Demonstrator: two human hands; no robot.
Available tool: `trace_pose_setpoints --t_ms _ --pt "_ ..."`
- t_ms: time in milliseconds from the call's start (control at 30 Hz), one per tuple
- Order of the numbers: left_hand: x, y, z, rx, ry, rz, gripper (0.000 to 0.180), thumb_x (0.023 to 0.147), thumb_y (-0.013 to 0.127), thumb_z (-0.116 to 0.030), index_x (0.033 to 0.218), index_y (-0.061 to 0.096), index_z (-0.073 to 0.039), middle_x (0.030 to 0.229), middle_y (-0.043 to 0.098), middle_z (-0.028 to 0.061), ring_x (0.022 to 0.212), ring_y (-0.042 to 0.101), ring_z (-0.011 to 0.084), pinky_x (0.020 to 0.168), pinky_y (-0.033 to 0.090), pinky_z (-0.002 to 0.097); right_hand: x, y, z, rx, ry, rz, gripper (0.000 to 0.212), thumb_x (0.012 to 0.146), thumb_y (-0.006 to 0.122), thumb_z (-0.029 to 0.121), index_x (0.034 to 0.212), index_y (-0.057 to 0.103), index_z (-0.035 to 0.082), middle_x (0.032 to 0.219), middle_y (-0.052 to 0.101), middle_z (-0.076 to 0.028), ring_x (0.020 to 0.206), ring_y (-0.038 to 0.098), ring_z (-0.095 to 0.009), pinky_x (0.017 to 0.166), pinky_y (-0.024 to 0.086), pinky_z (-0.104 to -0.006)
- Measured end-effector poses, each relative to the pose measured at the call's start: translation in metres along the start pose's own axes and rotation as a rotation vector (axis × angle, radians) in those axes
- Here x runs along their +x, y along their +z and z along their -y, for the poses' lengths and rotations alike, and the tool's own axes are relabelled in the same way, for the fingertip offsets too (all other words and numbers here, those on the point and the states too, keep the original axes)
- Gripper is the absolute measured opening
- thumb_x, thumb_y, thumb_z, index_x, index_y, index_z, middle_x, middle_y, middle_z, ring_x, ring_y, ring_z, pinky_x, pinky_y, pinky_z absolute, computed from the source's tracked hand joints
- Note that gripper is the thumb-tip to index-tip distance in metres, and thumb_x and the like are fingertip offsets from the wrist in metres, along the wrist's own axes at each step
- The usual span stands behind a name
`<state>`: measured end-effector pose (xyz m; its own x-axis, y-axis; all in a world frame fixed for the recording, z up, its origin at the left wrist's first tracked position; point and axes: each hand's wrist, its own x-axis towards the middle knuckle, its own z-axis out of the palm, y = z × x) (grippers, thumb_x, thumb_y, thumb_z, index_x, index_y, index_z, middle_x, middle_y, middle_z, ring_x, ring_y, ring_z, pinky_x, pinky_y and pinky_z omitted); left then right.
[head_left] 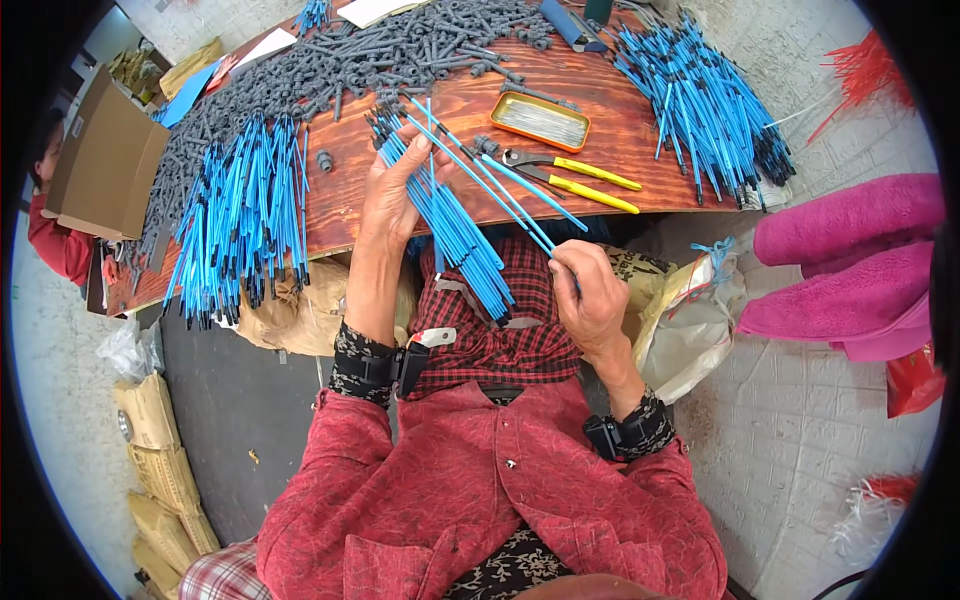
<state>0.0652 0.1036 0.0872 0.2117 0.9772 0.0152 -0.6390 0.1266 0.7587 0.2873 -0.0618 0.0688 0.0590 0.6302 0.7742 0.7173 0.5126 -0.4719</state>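
In my left hand (392, 190) is a bundle of thin blue rods (455, 235) with dark tips, fingers wrapped round its upper part and the thumb on top. The bundle slants down over my lap past the table edge. My right hand (592, 295), lower and to the right, pinches the lower ends of a couple of separate blue rods (500, 195), whose upper ends lie near my left fingers. Pliers with yellow handles (595, 185) rest on the table above my right hand. Beside them stands an orange-rimmed tin (541, 121) of fine, pale, needle-like pieces.
Grey plastic fittings (400, 50) heap along the wooden table (335, 215). Blue rod piles lie at the left (245, 210) and right (700, 110). A cardboard box (108, 160) stands far left, near a person in red (60, 240). Pink cloth (850, 260) hangs at right.
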Motion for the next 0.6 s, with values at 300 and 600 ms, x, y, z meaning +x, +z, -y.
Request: trace_pose_setpoints --t_ms 300,600 --pt "-0.008 0.010 0.000 0.062 -0.007 -0.045 0.034 0.092 0.069 -0.013 0.124 0.059 -0.010 0.106 0.070 0.0097 0.100 0.070 0.0207 0.080 0.060 0.0357 -0.009 0.004 0.007 0.014 0.095 0.033 0.023 0.083 0.072 0.000 0.102 0.064 0.007 0.094 0.066 -0.009 0.074 0.068 -0.026 0.059 0.054 -0.0341" --pt "-0.011 -0.003 -0.008 -0.147 -0.253 0.209 0.046 0.091 0.064 -0.015 0.135 0.054 -0.008 0.117 0.068 0.0224 0.103 0.069 0.0292 0.092 0.057 0.0451 -0.027 0.011 0.012 0.226 0.334 0.104 0.019 0.086 0.070 -0.001 0.103 0.063 0.004 0.086 0.066 -0.013 0.073 0.067 -0.029 0.064 0.053 -0.0337"
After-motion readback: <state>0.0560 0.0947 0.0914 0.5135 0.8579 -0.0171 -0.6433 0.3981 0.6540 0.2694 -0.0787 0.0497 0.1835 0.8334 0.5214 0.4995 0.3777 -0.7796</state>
